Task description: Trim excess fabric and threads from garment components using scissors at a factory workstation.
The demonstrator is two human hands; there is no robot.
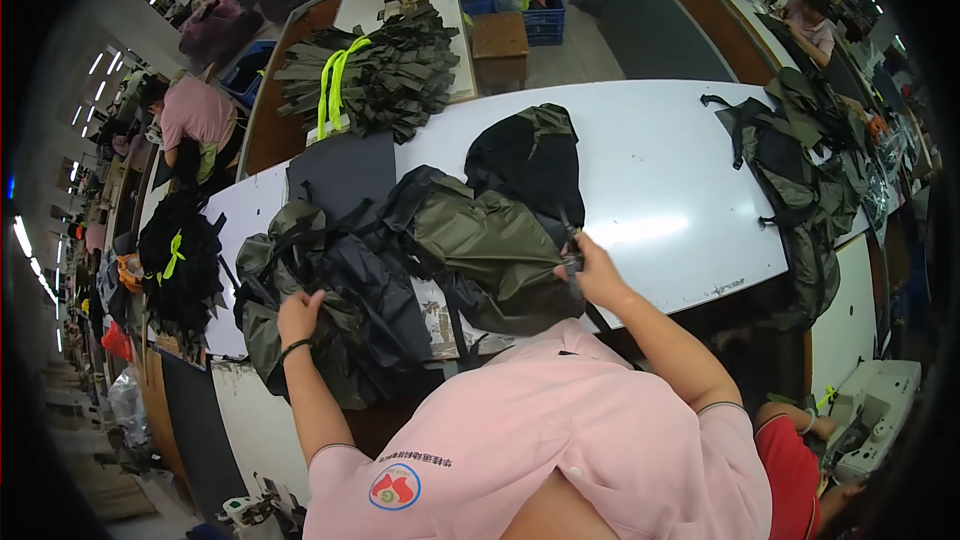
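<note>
My left hand [298, 319] is closed at the near left of the white table, its fingers curled into a dark olive backpack piece [270, 258] of thin shiny cloth. Black straps and dark folds of that piece spill over the table's front edge. In front of me my right hand [598, 275] grips a small dark tool [573, 262] that looks like scissors, partly hidden by the fingers. Right beside the tool lies a second olive and black backpack [490, 245], crumpled, with a black mesh-like panel [525, 165] spread beyond it.
The white table [680, 160] stretches to the right, where more olive bag pieces [790, 175] hang over its end. A bundle of dark strips [400, 75] with a neon tie lies behind, near a black bundle [180, 250]. Blue crates [540, 20] stand farther back. People sit at both sides.
</note>
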